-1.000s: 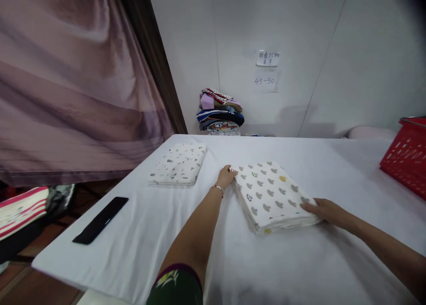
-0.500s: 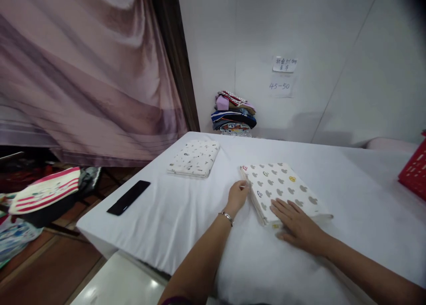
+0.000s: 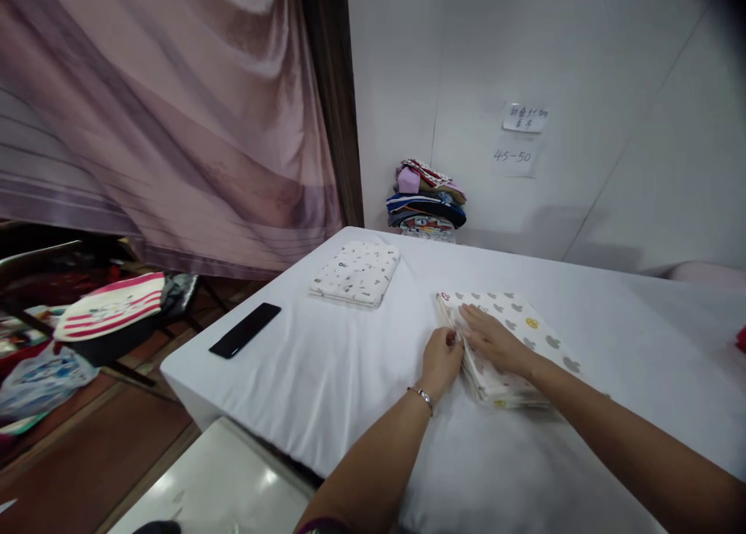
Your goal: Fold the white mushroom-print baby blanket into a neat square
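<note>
A folded white cloth printed with grey mouse-head shapes and a few yellow ones lies on the white-covered table. At its left edge, my left hand has its fingers curled in a pinch against the folded layers. My right hand rests flat on top, fingers stretched toward that same edge and close to the left fingertips. The right hand and forearm hide part of the print and the near right corner. Farther left sits another folded white cloth with small dark prints, touched by neither hand.
A black phone-like slab lies near the table's left edge. Behind the table rises a stack of folded fabrics by the wall. A pink curtain hangs at left. In front stands a pale glossy stool or seat.
My right hand has slid across the cloth to its left edge. My left hand has shifted nearer to me along that edge. The whole view has turned slightly left.
</note>
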Demonstrator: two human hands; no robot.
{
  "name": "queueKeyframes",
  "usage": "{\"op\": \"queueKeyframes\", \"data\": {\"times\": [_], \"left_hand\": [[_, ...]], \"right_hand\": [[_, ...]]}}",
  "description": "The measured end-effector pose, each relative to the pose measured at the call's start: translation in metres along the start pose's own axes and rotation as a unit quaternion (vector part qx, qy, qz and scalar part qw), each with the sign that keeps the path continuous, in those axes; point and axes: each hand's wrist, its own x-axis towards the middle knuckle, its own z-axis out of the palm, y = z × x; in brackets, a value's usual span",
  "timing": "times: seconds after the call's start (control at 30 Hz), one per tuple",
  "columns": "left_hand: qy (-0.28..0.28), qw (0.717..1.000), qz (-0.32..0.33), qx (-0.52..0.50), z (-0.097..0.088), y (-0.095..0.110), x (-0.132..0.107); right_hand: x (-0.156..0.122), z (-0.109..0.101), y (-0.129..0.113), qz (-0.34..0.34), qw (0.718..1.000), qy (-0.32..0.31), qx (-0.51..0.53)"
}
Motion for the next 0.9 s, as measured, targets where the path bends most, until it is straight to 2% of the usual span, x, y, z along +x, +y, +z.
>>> {"op": "queueKeyframes", "data": {"times": [0.07,0.17,0.3,0.37,0.6,0.77,0.9], "left_hand": [[-0.005,1.000,0.009,-0.005,-0.002,-0.004,0.001],[-0.016,0.999,-0.015,-0.037,-0.005,-0.012,0.009],[-0.011,0.995,-0.088,-0.050,-0.010,-0.019,0.036],[-0.014,0.995,-0.095,-0.025,-0.012,-0.018,0.053],[-0.006,0.997,-0.058,0.053,-0.013,-0.014,0.104],[-0.058,0.993,0.002,0.106,-0.012,-0.024,0.122],[-0.080,0.992,0.008,0.099,-0.012,-0.034,0.130]], "right_hand": [[0.010,0.014,0.004,0.002,1.000,-0.026,-0.009],[0.009,0.029,0.006,0.000,0.999,-0.049,-0.012],[0.000,0.033,0.006,-0.004,0.999,-0.051,-0.013],[0.000,0.031,0.007,-0.004,0.999,-0.049,-0.013],[0.002,0.033,0.007,0.015,0.998,-0.057,-0.016],[-0.004,0.032,0.007,0.004,1.000,-0.015,0.025],[-0.007,0.028,0.006,-0.030,0.998,-0.044,0.043]]}}
